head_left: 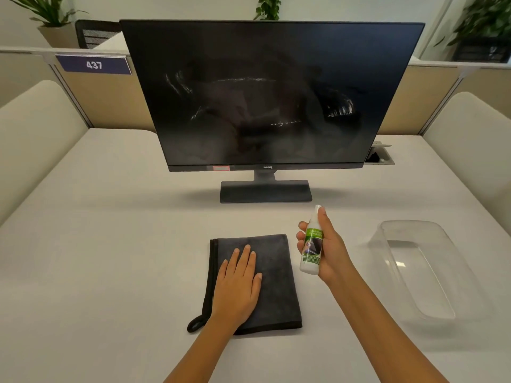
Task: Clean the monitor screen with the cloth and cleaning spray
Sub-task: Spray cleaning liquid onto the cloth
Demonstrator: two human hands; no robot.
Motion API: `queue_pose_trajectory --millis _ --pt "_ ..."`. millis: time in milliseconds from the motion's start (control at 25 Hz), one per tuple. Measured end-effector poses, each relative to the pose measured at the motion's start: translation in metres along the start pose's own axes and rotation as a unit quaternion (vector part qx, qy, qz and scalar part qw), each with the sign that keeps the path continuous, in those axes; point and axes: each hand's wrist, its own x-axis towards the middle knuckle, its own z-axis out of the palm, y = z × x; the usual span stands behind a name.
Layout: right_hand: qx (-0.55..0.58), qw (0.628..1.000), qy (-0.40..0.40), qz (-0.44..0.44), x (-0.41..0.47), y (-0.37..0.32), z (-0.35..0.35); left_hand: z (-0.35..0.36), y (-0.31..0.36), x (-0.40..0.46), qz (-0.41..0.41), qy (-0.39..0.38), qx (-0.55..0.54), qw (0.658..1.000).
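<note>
Open-plan office: partitioned desk [110, 217], numbered cubicle sign [94, 64], monitor [265, 92], potted plants [47, 12].

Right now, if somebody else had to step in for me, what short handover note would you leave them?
Left hand: flat and open, resting on the folded dark cloth on the desk.
Right hand: grip closed round the spray bottle, held upright above the desk, forefinger on the nozzle.
Monitor: upright behind them, its screen streaked and smeared.
Clear plastic tub: to the right.
Done: cloth and spray in hand.
Left: spray, wipe the streaks off the screen, set things down.
</note>
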Motion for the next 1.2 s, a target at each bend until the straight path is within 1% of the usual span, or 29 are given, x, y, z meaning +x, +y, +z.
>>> queue_pose_trajectory --millis 320,480,560,760,880,1080,1120,1200 --pt "0.02 0.997 -0.079 0.004 0.001 0.008 -0.01 -0.003 0.0 -0.001 -0.003 -0.002 0.001 1.0" --pt "0.001 0.991 -0.133 -0.01 0.002 0.01 -0.009 -0.003 0.001 -0.003 -0.005 -0.003 0.005 1.0" --pt "0.003 0.99 -0.141 -0.01 0.002 0.01 -0.007 -0.003 0.001 -0.003 -0.005 -0.001 0.002 1.0" --pt "0.048 0.996 -0.076 0.028 0.007 0.01 -0.008 -0.004 0.001 -0.004 -0.006 0.004 0.007 1.0" --pt "0.052 0.996 -0.052 0.047 0.009 0.01 -0.009 -0.003 0.001 -0.003 -0.006 0.006 0.006 1.0" --pt "0.051 0.988 0.057 0.135 0.009 0.017 -0.011 -0.001 0.0 -0.003 -0.008 0.005 0.009 1.0" --pt "0.041 0.987 0.067 0.137 0.009 0.02 -0.011 0.0 0.0 -0.003 -0.009 0.005 0.008 1.0" --pt "0.035 0.989 0.061 0.129 0.008 0.025 -0.012 0.0 -0.001 -0.003 -0.011 0.005 0.005 1.0"
